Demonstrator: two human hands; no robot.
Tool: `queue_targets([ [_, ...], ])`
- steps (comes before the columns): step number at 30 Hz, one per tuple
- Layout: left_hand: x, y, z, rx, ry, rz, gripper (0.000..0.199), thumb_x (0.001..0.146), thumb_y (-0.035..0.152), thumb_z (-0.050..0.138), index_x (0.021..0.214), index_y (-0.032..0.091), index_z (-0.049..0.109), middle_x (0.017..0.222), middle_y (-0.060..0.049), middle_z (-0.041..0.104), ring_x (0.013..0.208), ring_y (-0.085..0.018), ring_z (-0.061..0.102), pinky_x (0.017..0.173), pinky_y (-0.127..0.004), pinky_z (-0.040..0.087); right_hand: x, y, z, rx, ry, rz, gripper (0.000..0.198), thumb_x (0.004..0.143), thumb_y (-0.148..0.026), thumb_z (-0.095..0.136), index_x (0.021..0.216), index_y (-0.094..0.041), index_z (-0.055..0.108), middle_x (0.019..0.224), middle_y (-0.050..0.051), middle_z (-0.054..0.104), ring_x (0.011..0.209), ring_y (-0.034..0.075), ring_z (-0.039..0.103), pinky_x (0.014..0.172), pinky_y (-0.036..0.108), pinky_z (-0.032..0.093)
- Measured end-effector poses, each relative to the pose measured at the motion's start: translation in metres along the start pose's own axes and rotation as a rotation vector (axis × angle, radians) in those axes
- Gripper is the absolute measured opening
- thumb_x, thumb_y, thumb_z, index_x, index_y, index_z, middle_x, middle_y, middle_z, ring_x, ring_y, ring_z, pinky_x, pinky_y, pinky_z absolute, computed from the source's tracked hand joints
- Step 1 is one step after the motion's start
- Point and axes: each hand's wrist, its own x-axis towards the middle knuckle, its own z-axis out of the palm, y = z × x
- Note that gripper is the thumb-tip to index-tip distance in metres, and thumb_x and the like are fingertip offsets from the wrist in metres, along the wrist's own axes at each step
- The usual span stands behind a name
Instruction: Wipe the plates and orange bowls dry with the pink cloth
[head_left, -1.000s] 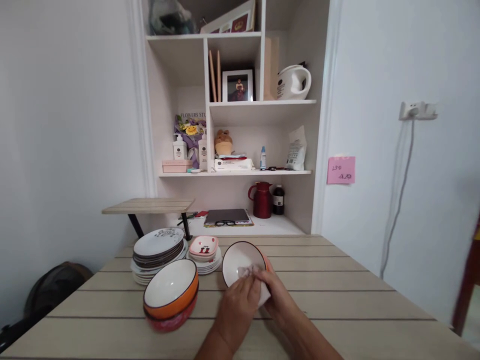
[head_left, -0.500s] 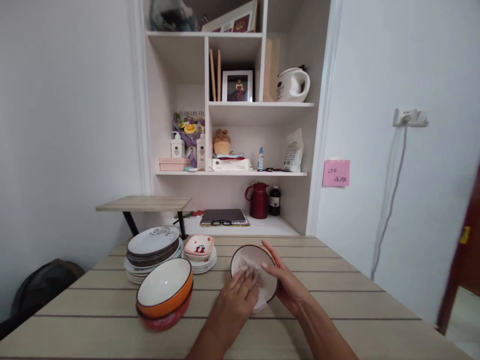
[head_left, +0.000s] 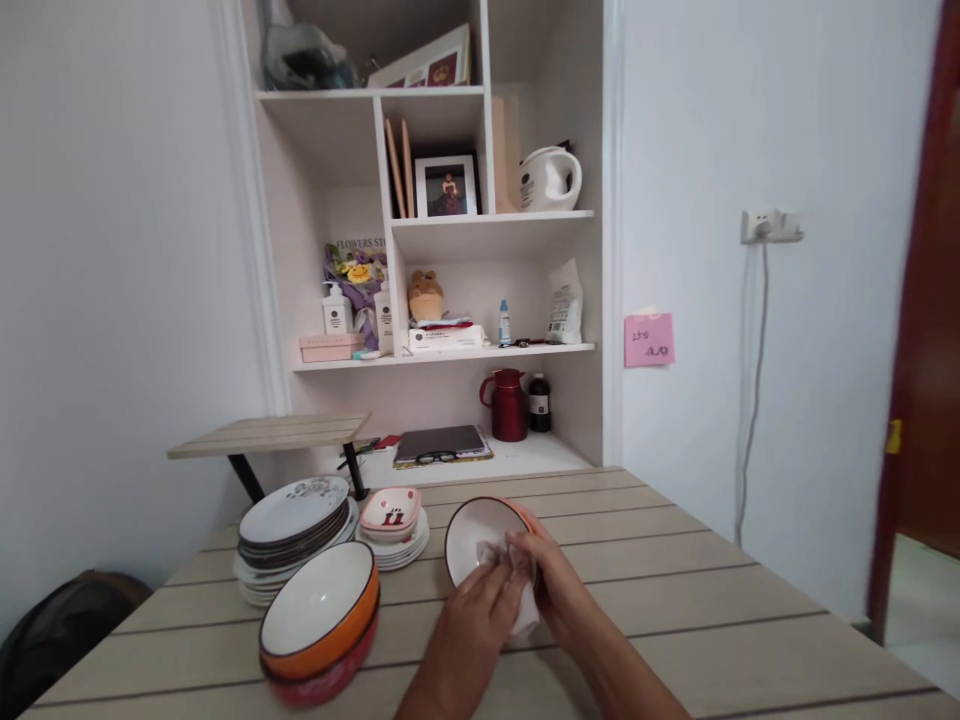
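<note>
A bowl point(head_left: 469, 530) with a white inside, a dark rim and an orange outside is tilted above the table, its opening facing me. My right hand point(head_left: 555, 575) grips it by the right side, thumb over the rim. Pressed into the bowl's lower right is my left hand point(head_left: 480, 610), closed on a crumpled white tissue point(head_left: 525, 610) that hangs over the rim. Left of my hands, an orange bowl point(head_left: 319, 610) is stacked in a red bowl point(head_left: 322, 685).
Behind the bowls stand a stack of plates point(head_left: 292, 510) and small square dishes point(head_left: 390, 512) on white saucers point(head_left: 405, 550). A small raised shelf point(head_left: 270, 432) overhangs the back left. At the back, a red jug point(head_left: 509, 405) and a laptop point(head_left: 439, 443) rest in the shelving.
The tissue and my left hand have moved from the bowl's middle toward its right rim. The bowl has turned, showing some orange outside. The camera view has shifted right.
</note>
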Motion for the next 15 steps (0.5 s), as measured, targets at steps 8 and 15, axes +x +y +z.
queue_targets([
  [8, 0.0, 0.002, 0.003, 0.085, 0.152, 0.038, 0.029, 0.098, 0.014, 0.038, 0.11, 0.018, 0.063, 0.119, -0.008, 0.07, 0.117, -0.018, 0.062, 0.102, -0.035, 0.049, -0.007, -0.032, -0.015, -0.094, -0.08, 0.114, 0.075, 0.071, -0.033, 0.074, 0.14, -0.03, 0.046, 0.107, 0.003, 0.074, 0.092, 0.024, 0.068, 0.086, 0.036, 0.047],
  [15, 0.0, -0.005, 0.001, 0.148, 0.192, 0.001, 0.027, 0.096, 0.014, 0.045, 0.116, 0.017, 0.063, 0.119, -0.009, 0.07, 0.113, -0.021, 0.065, 0.1, -0.037, 0.052, -0.007, -0.016, 0.002, 0.044, -0.025, 0.008, 0.114, 0.062, -0.035, 0.085, 0.153, -0.037, 0.017, 0.096, 0.002, 0.075, 0.088, 0.026, 0.07, 0.086, 0.042, 0.047],
])
